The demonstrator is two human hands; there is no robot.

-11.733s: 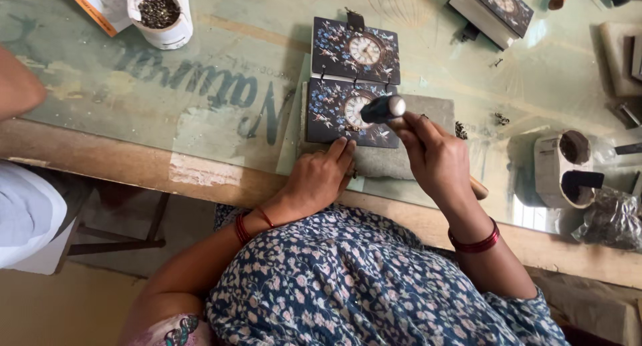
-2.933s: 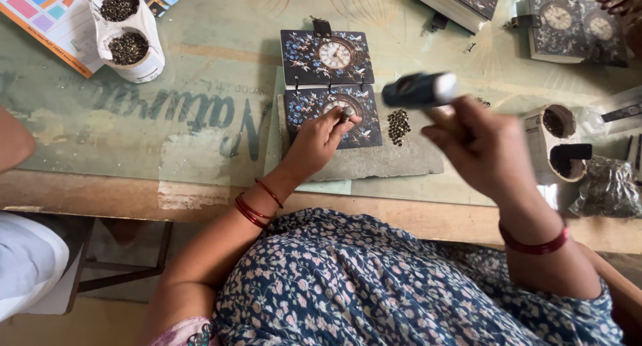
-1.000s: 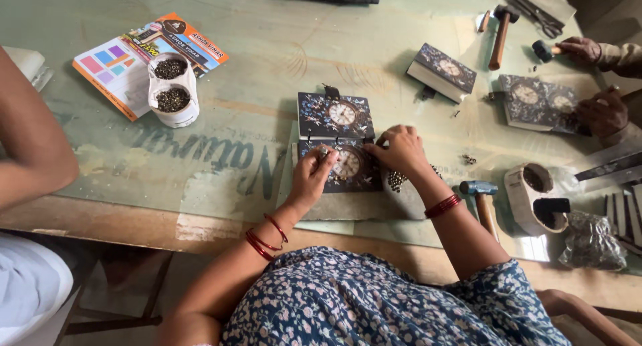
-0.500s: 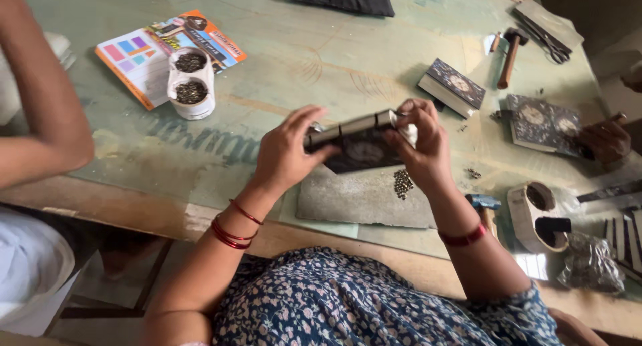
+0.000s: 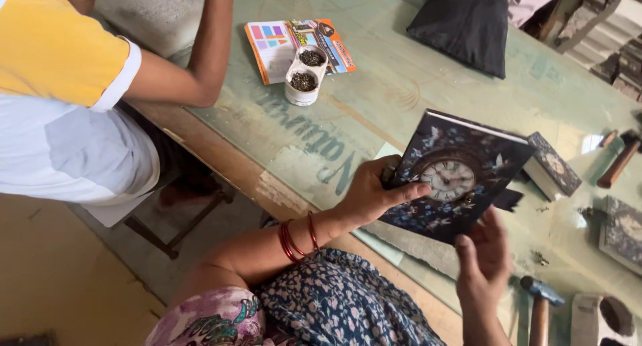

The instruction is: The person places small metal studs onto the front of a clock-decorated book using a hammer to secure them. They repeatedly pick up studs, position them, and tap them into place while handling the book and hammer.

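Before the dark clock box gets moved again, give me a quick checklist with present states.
1. Left hand grips clock box at its left edge: ok.
2. Right hand under the lower edge: ok, contact cannot tell.
3. Box lifted off the glass table: ok.
4. Clock face upward, unblocked: ok.
5. Hammer lies apart from both hands: ok.
6. Neighbour's arm away from the box: ok.

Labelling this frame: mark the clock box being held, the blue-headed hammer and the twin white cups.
clock box (image 5: pixel 455 179), head view, clock dial
hammer (image 5: pixel 543 291), head view, blue head
twin white cups (image 5: pixel 301 95), head view, outer wall
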